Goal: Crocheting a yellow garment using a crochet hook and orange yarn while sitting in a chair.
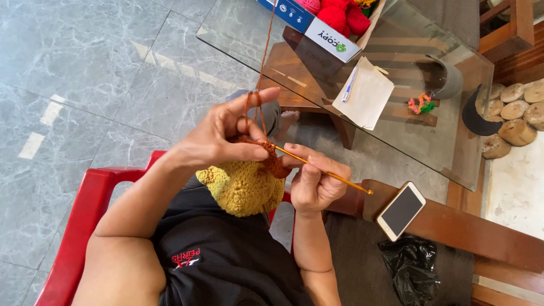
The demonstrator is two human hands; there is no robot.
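At the centre of the frame I see a rounded mustard-yellow crocheted piece [243, 187] with a rust-brown band of stitches [272, 158] along its upper edge, resting above my lap, between both hands. My left hand [224, 136] sits just up and left of it, fingers pinched on the brown edge, with the rust-brown yarn strand [264, 62] looped around the raised forefinger and running straight up toward the top of the frame. My right hand [314, 181], just right of the piece, is closed around a thin orange-gold crochet hook [323, 170]; its tip is at the brown stitches and its tail points toward the lower right.

Below the work is my black shirt, and at lower left the red plastic chair [85, 215] I sit in. Right of the right hand, a white-framed smartphone [401, 211] lies screen up on a brown wooden armrest [464, 226], with a crumpled black plastic bag [413, 266] beneath it at lower right.

Across the upper right stands a glass-topped table [238, 34]. On it are a blue-and-white cardboard box [317, 28] holding red and pink yarn balls [340, 14], a cream paper sheet [365, 93] with a blue pen [349, 85], and a small multicoloured crocheted scrap [420, 103]. Grey marble floor tiles [85, 73] fill the upper left.
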